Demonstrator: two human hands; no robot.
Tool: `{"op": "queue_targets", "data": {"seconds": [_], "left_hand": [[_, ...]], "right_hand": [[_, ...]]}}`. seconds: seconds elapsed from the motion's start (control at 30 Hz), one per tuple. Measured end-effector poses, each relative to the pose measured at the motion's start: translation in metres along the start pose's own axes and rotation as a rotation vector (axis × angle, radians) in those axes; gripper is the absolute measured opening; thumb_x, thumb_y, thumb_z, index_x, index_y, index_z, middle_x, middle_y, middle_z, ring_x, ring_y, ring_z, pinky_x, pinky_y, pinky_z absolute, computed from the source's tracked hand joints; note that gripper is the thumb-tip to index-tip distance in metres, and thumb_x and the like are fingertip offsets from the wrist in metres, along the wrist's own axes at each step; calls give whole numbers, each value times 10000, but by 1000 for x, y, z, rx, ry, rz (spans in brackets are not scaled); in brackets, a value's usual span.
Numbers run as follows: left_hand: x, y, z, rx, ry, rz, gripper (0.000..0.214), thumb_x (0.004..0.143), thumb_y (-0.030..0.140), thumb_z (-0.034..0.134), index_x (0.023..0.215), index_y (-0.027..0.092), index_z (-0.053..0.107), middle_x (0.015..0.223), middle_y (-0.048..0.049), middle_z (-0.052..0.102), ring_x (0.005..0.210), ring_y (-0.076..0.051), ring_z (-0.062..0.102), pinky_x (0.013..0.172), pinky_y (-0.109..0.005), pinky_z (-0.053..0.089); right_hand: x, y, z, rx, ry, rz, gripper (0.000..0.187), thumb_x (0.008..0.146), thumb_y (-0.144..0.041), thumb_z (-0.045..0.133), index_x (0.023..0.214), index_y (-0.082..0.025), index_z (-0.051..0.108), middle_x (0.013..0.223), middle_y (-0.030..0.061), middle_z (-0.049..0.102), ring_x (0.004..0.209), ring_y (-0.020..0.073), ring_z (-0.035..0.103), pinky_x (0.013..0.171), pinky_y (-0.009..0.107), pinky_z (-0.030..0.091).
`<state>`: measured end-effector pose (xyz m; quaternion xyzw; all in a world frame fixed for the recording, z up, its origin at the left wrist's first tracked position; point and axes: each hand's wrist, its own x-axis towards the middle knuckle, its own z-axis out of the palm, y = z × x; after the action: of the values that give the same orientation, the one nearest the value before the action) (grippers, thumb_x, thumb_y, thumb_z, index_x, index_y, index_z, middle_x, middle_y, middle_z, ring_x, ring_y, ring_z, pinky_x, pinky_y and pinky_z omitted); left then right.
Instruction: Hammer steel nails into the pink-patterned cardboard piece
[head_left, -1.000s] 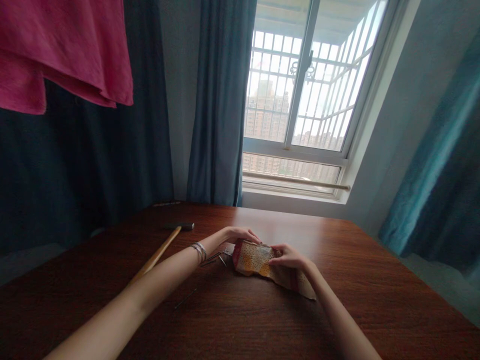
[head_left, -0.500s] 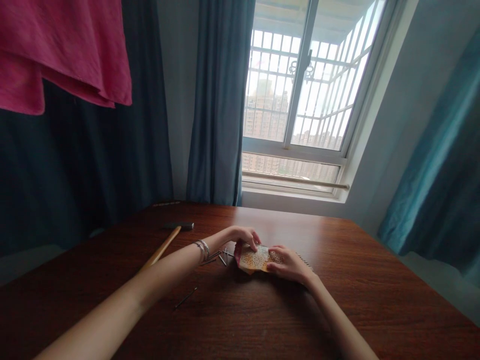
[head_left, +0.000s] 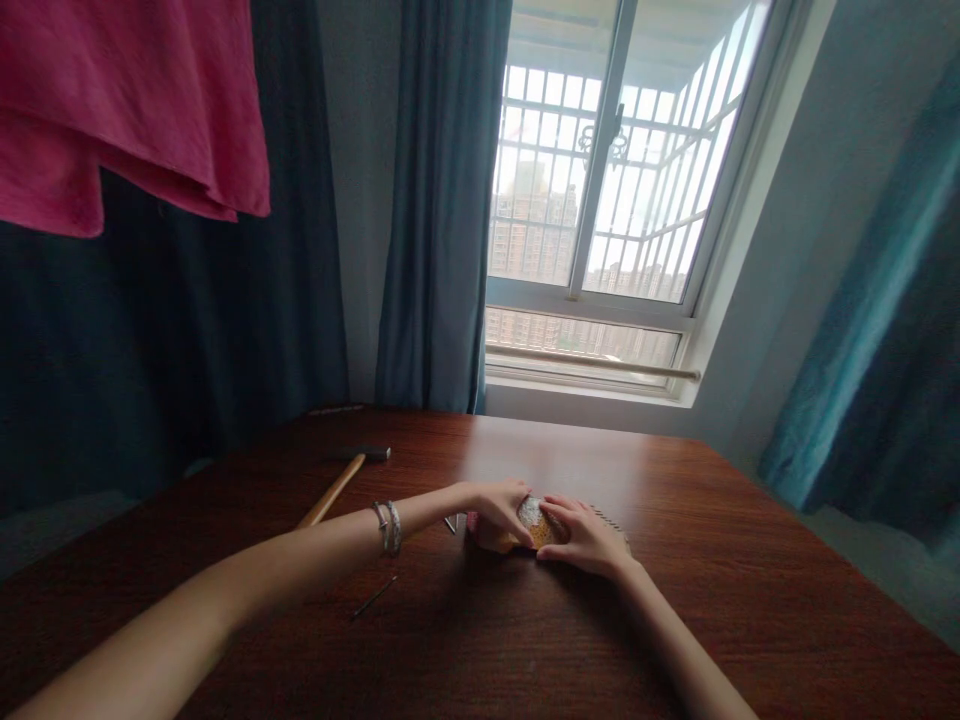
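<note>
Speckled sheet [head_left: 538, 524] in yellow and white, its material hard to tell, rests on a dark wood counter [head_left: 480, 640] just below the center of the frame, gripped at its left part by a person's left hand [head_left: 501, 510] and at its right by the right hand [head_left: 586, 536], both thumbs on the near edge. Two bracelets [head_left: 387, 527] circle the left wrist. A wooden-handled hammer [head_left: 336, 490] lies left of center, partly hidden by the forearm, with a thin metal rod [head_left: 373, 598] nearer the bottom edge and a pink cloth [head_left: 172, 100] hanging at upper left
</note>
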<state>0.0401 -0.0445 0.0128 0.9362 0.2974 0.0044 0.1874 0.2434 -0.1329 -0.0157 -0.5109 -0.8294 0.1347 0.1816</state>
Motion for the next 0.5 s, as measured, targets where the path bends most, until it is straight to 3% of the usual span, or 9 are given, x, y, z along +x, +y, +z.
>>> {"op": "queue_targets", "data": {"seconds": [0.1, 0.23, 0.37, 0.5], "left_hand": [[-9, 5, 13, 150, 74, 15, 877, 468, 639, 665, 1164, 143, 467, 1137, -129, 502, 1036, -301, 471, 878, -364, 395], [-16, 8, 16, 214, 124, 53, 989, 510, 596, 655, 1314, 139, 305, 1250, -147, 437, 1123, -307, 421, 944, -368, 351], [-15, 10, 13, 264, 113, 71, 1074, 506, 535, 666, 1377, 142, 176, 1298, -157, 403, 1160, -321, 401, 969, -381, 321], [-13, 8, 10, 258, 59, 54, 1076, 513, 571, 650, 1380, 141, 179, 1272, -163, 435, 1134, -321, 434, 930, -369, 349]], "right_hand": [[2, 3, 1, 2, 25, 13, 806, 582, -636, 628, 1279, -266, 464, 1361, 62, 425, 1238, 255, 365, 1048, 386, 208], [3, 8, 0, 7, 50, 3, 828, 561, -613, 654, 1285, -265, 454, 1338, 53, 449, 1211, 255, 393, 1037, 376, 232], [2, 9, -1, -4, 69, 7, 801, 571, -567, 666, 1282, -265, 454, 1318, 56, 468, 1186, 264, 412, 1019, 387, 256], [1, 12, 0, -13, 56, 2, 809, 582, -548, 662, 1298, -245, 435, 1324, 69, 464, 1188, 270, 410, 1026, 398, 246]]}}
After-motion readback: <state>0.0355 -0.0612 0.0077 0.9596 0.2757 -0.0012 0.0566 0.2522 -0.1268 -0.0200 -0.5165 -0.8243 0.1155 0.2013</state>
